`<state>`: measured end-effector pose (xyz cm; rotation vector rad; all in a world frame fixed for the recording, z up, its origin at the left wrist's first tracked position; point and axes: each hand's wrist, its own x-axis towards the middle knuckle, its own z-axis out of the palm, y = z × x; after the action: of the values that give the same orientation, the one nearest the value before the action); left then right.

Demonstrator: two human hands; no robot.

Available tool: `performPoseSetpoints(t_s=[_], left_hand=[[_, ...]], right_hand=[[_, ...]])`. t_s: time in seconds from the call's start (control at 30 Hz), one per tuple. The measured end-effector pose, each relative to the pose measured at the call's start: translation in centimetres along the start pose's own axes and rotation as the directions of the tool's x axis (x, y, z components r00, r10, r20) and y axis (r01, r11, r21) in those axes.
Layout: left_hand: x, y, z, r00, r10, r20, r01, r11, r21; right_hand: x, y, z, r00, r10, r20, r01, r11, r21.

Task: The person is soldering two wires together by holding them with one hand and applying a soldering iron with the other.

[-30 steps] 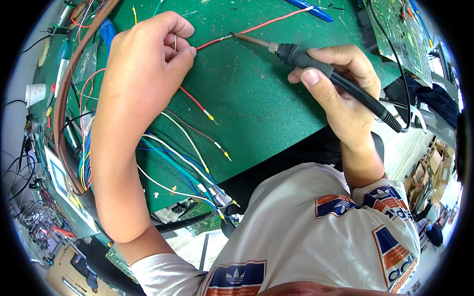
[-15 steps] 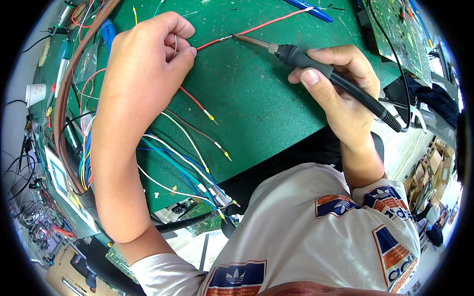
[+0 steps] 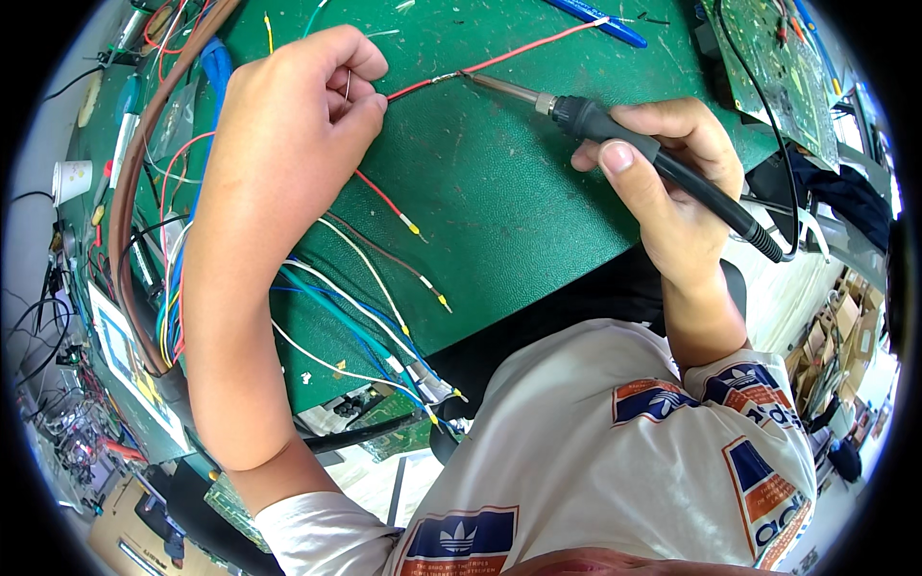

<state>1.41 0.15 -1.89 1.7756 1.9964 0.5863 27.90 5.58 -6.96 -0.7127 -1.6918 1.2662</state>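
Observation:
In my right hand (image 3: 677,182) is a soldering iron (image 3: 624,130) with a dark grip and black cable. Its tip reaches the red wire (image 3: 538,41), just right of a bare, silvery joint (image 3: 445,78); whether it touches is hard to tell. My left hand (image 3: 298,125) is closed, thumb and fingers pinched at the left end of the red wire. A thin silvery strand (image 3: 348,84), which looks like solder, shows between those fingers. Below that hand a second red wire (image 3: 384,199) with a yellow-tipped end lies on the green mat (image 3: 538,240).
Several white, brown, blue and green wires (image 3: 370,317) with crimped ends fan out below my left forearm. A thick brown cable (image 3: 125,202) runs along the left. A blue pen-like tool (image 3: 605,24) lies at the far edge; a circuit board (image 3: 778,82) stands at far right.
The soldering iron and my right hand have shifted slightly right and down, the tip sliding a little rightward from the bare joint. My left hand keeps its pinch, and the view has moved slightly.

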Motion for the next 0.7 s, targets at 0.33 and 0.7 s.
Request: performPoseSetpoints(t_s=[0.33,0.7], left_hand=[[-0.33,0.38,0.42,0.998,0.045,-0.043,-0.044,0.998,0.036],[-0.39,0.53,0.72,0.996,0.044,-0.077,-0.040,0.998,0.048]], right_hand=[[0.11,-0.10,-0.21,0.999,-0.024,-0.028,0.026,0.996,0.086],[0.08,0.02,-0.30,0.999,-0.022,-0.038,0.026,0.993,0.117]])
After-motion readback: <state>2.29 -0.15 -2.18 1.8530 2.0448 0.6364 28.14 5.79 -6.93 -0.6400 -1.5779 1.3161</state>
